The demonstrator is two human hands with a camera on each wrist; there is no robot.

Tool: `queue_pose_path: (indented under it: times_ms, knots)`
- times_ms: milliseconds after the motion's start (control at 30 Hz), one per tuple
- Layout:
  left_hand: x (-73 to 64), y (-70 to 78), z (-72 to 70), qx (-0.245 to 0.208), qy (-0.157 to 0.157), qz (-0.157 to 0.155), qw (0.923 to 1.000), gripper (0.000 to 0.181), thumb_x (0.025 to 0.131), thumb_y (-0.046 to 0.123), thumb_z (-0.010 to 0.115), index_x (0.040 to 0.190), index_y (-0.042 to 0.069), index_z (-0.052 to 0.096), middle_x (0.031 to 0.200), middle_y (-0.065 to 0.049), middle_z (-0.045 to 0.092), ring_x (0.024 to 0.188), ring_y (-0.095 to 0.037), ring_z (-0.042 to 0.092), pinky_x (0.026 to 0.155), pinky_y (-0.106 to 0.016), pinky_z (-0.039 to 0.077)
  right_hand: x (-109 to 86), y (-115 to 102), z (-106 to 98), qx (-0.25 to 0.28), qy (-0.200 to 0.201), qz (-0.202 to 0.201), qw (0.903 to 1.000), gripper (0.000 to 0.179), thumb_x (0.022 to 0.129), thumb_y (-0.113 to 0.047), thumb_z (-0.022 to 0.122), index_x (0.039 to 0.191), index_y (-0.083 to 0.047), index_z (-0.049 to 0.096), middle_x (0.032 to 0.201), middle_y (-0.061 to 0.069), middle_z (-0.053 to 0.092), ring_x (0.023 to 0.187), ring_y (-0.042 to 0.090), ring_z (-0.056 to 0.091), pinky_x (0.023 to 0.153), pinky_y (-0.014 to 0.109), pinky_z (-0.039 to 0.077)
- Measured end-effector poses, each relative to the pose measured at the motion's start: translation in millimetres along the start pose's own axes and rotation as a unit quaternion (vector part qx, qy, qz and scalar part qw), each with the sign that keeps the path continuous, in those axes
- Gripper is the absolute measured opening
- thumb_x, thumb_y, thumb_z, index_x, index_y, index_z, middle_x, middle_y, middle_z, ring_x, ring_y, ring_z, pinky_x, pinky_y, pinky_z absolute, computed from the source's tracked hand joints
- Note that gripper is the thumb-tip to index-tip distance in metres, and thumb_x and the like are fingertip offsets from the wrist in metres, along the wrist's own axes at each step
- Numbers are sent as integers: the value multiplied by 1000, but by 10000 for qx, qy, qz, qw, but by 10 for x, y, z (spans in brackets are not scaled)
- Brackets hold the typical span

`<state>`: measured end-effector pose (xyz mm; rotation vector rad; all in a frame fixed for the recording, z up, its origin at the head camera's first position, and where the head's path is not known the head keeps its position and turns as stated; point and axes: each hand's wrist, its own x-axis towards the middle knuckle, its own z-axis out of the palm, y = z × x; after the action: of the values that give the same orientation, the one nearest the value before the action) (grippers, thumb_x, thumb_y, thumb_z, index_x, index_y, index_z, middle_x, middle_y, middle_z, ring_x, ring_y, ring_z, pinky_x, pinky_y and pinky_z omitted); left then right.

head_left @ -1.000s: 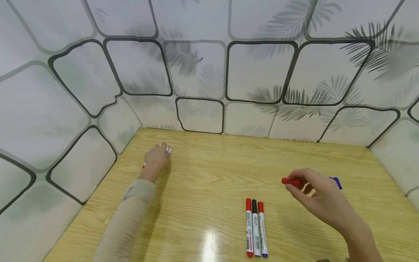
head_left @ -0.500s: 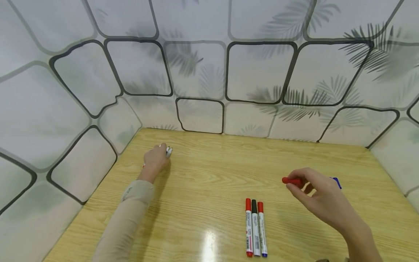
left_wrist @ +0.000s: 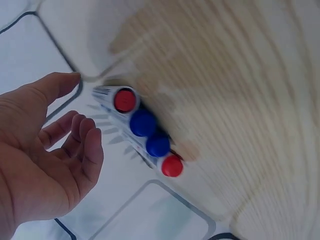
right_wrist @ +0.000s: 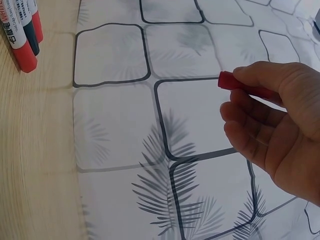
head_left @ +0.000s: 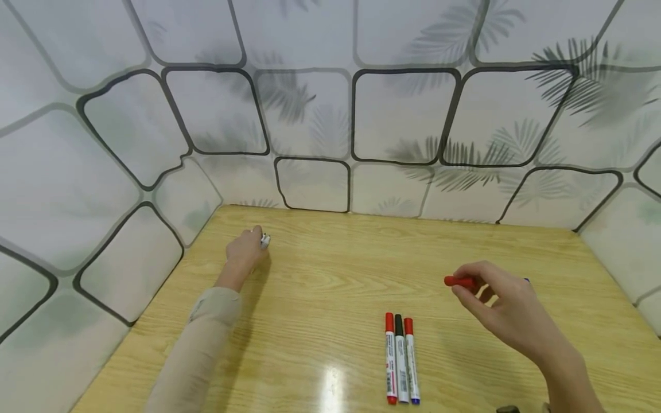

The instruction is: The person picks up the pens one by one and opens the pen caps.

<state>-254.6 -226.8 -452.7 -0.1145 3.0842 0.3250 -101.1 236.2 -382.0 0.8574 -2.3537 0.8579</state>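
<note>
Left hand (head_left: 244,250): far left, by partly hidden white pens (head_left: 265,241)
Right hand (head_left: 508,301): pinches a red piece (head_left: 457,281)
Markers (head_left: 401,358): three, side by side on the table (head_left: 320,287)

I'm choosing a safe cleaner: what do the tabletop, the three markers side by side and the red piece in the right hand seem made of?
Tabletop: wood or wood-look laminate, glossy, from the grain and bright reflection.
Three markers: probably smooth plastic, judging by evenly coloured caps and printed white barrels.
Red piece in the right hand: likely plastic, uniformly red; sheen unclear.
</note>
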Motion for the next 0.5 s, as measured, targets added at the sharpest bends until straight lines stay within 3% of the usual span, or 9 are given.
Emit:
queue_pose_path:
  times_ms: [300, 433, 500]
  knots:
    - [-113, 183, -155, -1248, 203, 86, 9919, 46, 94, 32, 56, 133, 9, 48, 113, -16, 62, 92, -32, 61, 73, -48, 47, 0, 66, -4, -20, 100, 76, 9999, 43, 69, 15, 80, 104, -7, 66, 85, -6, 66, 67, -1, 57, 59, 11, 47]
    - [-175, 309, -224, -1762, 364, 195, 9835, 46, 96, 35, 55, 135, 12, 48, 113, -14, 62, 90, -30, 61, 71, -46, 46, -6, 95, -7, -4, 161, 121, 9998, 45, 69, 15, 80, 106, -6, 66, 85, -5, 66, 67, 0, 58, 59, 12, 48]
    - [-226, 376, -256, -2177, 445, 315, 9745, 45, 97, 34, 56, 135, 11, 49, 113, -14, 61, 89, -30, 60, 72, -45, 47, -10, 107, -7, 50, 177, 162, 9997, 44, 70, 15, 79, 106, -6, 66, 86, -4, 66, 67, 1, 58, 60, 12, 48]
